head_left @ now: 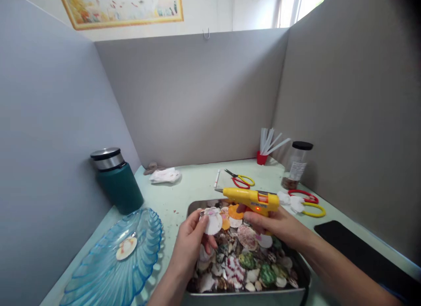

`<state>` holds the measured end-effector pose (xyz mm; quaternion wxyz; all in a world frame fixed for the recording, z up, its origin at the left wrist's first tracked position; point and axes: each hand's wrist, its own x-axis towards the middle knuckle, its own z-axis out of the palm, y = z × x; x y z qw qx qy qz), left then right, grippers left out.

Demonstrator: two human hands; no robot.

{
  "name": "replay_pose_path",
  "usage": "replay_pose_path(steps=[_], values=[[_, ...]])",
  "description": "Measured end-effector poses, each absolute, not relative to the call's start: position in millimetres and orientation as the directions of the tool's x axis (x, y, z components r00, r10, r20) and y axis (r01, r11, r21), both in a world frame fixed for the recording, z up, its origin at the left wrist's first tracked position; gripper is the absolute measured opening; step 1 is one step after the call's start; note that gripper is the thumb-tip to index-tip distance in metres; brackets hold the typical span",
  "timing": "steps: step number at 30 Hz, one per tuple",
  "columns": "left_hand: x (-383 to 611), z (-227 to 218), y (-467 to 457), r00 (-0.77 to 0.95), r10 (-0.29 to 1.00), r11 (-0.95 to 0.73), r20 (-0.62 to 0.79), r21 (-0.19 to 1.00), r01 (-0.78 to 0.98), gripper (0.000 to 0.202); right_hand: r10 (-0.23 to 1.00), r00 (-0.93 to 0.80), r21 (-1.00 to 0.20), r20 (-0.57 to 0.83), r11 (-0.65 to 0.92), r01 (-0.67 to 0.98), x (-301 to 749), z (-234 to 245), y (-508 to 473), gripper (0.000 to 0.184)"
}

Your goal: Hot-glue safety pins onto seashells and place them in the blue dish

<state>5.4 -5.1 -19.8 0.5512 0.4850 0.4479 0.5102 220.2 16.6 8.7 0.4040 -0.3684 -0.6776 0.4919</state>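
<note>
Between the thumb and fingers of my left hand is a white scallop shell, its pale face turned up. My right hand grips a yellow glue gun by its handle. An orange light glows on the gun's side, and its nozzle points left, just above and beyond the held shell. Below both hands stands a metal tray heaped with many shells, among them an orange scallop, a pinkish scallop and a green shell.
On the left, a blue shell-shaped dish holds one pale shell, with a green flask behind. Scissors, a red cup of glue sticks and a jar stand farther back. Dark phone-like slab lies right; grey partitions enclose the table.
</note>
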Motion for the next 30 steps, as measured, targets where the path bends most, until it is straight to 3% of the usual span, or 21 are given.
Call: replay_pose_path(steps=[5,15,30], values=[[8,-19,-5,0.033,0.999,0.011,-0.007,0.995,-0.099,0.028,0.839,-0.467,-0.862,0.278,0.433,0.265,223,-2,15,0.023],[9,-21,-6,-0.027,0.999,0.033,-0.033,0.999,0.015,0.029,0.790,-0.558,-0.697,0.254,0.550,0.461,221,-2,9,0.020],[10,-22,-6,-0.026,0.999,0.037,-0.037,0.999,0.012,0.032,0.783,-0.540,-0.662,0.307,0.584,0.470,219,-7,8,0.017]])
